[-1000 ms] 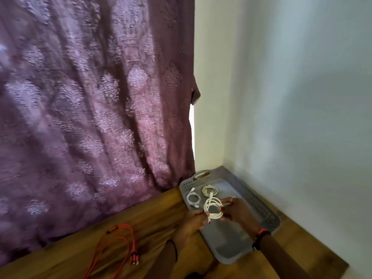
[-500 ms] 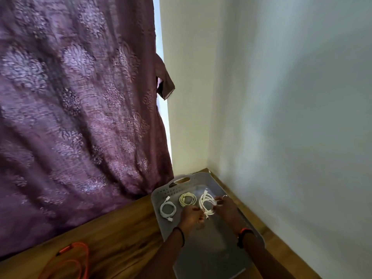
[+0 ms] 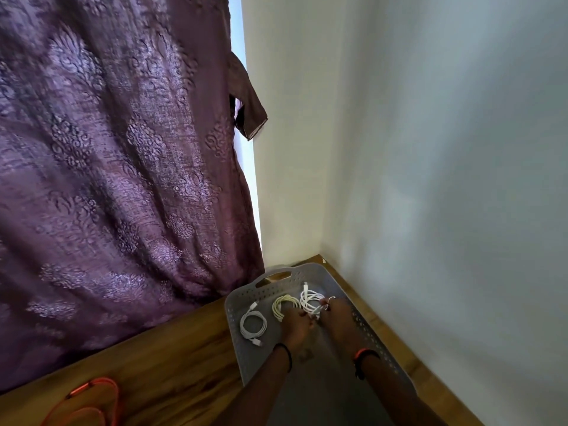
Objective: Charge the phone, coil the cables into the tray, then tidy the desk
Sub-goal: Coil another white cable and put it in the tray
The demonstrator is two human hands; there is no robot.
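I've lowered the white coil (image 3: 311, 298) into the tray (image 3: 238, 298), lower centre; left hand (image 3: 296, 325) and right hand (image 3: 336, 318) fingers still pinch it, so it's nearly stowed.

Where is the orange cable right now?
In the head view, the looped orange cable lies on the wooden desk at the bottom left, well left of the grey perforated plastic tray.

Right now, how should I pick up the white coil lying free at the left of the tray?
Pinch the white coil across its left arc from above: it lies flat on the tray, and pulling a loose plug end would likely unwind it.
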